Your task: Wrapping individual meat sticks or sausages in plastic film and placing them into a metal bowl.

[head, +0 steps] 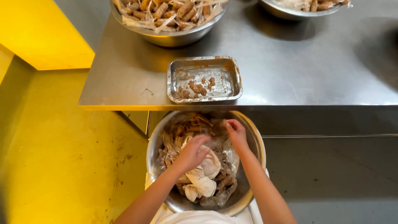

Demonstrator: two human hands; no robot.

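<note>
A large steel bowl [253,137] rests on my lap below the table edge, filled with brown stick-shaped pieces, clear wrappers and a crumpled white cloth [203,182]. My left hand [191,153] reaches into the bowl and presses on the cloth and wrappers, fingers curled. My right hand [237,133] is at the bowl's far side, fingertips pinched on a clear wrapper [222,124]. What lies under the hands is hidden.
A steel table [311,70] spans the top. On it sit a small rectangular steel tray [182,66] with brown crumbs, a big bowl of wrapped brown sticks [170,39] and another bowl [286,12] at the far right. Yellow floor [54,157] lies left.
</note>
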